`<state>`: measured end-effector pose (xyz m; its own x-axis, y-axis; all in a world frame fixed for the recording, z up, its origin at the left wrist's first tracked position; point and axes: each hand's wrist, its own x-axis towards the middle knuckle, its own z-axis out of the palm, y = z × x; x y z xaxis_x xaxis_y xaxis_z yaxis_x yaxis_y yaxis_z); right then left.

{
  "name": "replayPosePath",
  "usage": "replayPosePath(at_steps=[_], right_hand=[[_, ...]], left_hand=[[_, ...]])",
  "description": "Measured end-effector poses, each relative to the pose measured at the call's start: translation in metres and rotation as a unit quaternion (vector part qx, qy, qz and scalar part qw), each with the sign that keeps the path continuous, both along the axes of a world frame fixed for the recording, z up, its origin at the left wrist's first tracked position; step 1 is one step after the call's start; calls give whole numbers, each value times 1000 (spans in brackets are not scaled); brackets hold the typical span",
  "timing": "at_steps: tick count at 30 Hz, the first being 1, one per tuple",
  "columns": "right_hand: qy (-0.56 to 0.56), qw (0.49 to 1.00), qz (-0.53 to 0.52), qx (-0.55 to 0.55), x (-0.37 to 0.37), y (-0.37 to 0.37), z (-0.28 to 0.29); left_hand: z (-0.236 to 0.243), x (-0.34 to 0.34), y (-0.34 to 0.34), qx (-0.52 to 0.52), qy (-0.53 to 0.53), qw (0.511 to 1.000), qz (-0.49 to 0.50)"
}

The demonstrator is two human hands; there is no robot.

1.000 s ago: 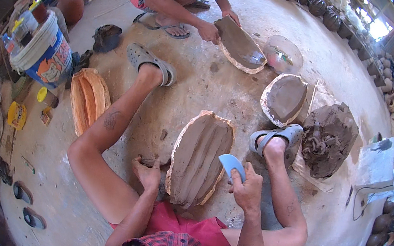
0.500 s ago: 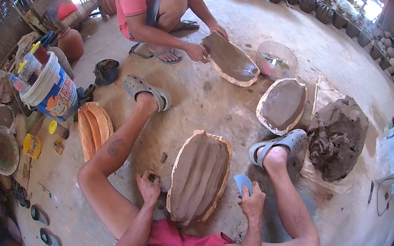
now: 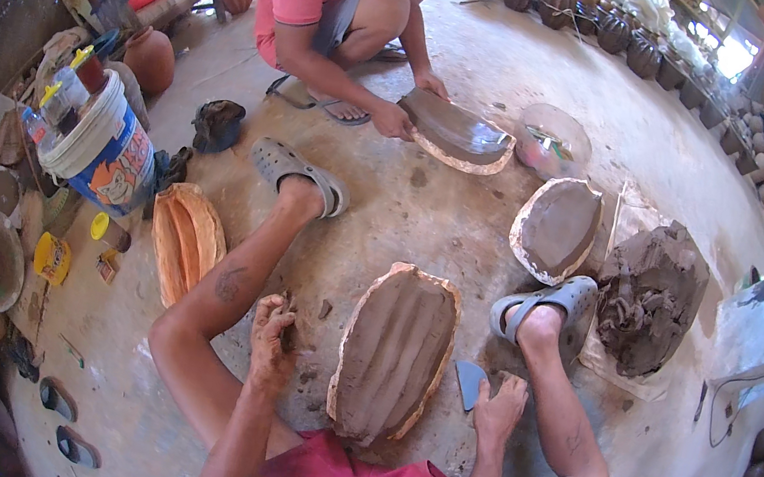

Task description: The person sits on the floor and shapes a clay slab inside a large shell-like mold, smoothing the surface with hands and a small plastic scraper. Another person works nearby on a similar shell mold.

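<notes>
One oblong, pale-rimmed mould (image 3: 343,350) lined with ridged grey clay (image 3: 395,353) lies at six o'clock; I judge it heavy, soft inside, best lifted by its rims. My right hand (image 3: 500,406) pinches a flat blue scraper (image 3: 468,384); whether my half-curled left hand (image 3: 273,340) holds anything, I can't tell. A grey perforated clog (image 3: 575,299) crowds two o'clock.

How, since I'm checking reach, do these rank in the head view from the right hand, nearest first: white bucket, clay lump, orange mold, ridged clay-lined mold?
From the right hand:
1. Ridged clay-lined mold, just left.
2. Clay lump, ahead, right.
3. Orange mold, well left.
4. White bucket, farther left and ahead.
</notes>
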<state>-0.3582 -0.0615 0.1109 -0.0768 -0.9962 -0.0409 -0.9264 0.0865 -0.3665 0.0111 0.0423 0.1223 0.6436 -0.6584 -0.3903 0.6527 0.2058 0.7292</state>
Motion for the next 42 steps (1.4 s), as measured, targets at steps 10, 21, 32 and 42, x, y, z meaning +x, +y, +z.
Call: replayPosePath(at_steps=[10, 21, 32, 42], right_hand=[[-542, 823, 166, -42, 122, 47, 69], [-529, 829, -12, -181, 119, 20, 95], [-217, 859, -65, -460, -63, -94, 153], [78, 908, -3, -411, -153, -191, 126]], left_hand=[[70, -156, -47, -118, 1, 962, -247], [86, -158, -72, -170, -437, 824, -320], [38, -66, -27, 5, -264, 958, -116], [-26, -72, 26, 258, -142, 953, -70]])
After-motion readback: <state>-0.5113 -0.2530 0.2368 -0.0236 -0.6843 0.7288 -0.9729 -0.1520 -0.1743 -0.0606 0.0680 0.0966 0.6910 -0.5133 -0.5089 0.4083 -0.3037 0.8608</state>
